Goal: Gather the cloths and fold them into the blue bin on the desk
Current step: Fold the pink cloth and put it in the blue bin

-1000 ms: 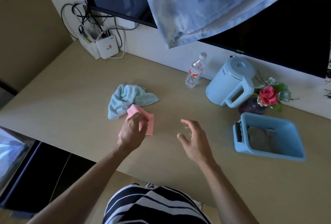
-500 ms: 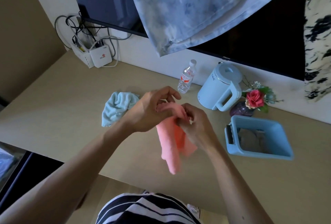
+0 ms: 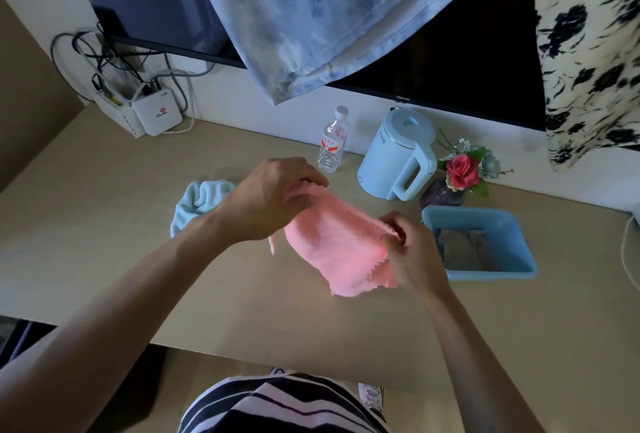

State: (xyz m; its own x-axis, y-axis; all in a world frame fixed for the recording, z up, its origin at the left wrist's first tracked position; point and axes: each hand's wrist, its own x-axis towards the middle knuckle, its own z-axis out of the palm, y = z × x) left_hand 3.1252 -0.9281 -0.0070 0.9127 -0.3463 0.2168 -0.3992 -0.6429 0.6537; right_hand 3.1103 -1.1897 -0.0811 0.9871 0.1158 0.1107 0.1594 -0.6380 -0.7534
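Observation:
A pink cloth [image 3: 337, 245] hangs spread between both hands above the middle of the desk. My left hand [image 3: 273, 200] pinches its upper left corner and my right hand [image 3: 412, 252] pinches its right edge. Behind my left forearm a light blue cloth [image 3: 199, 200] lies crumpled on the desk, partly hidden. The blue bin [image 3: 512, 242] stands to the right of my right hand, with a grey-brown cloth [image 3: 462, 249] lying inside it.
At the back of the desk stand a water bottle [image 3: 332, 141], a pale blue kettle [image 3: 398, 155] and a vase with a red flower [image 3: 457, 176]. A white router with cables [image 3: 157, 113] sits back left. Tie-dye fabric [image 3: 311, 9] hangs over the dark screen.
My left hand lifted the pink cloth off the desk, my right hand took hold of it, and the two hands have pulled apart, spreading the cloth out.

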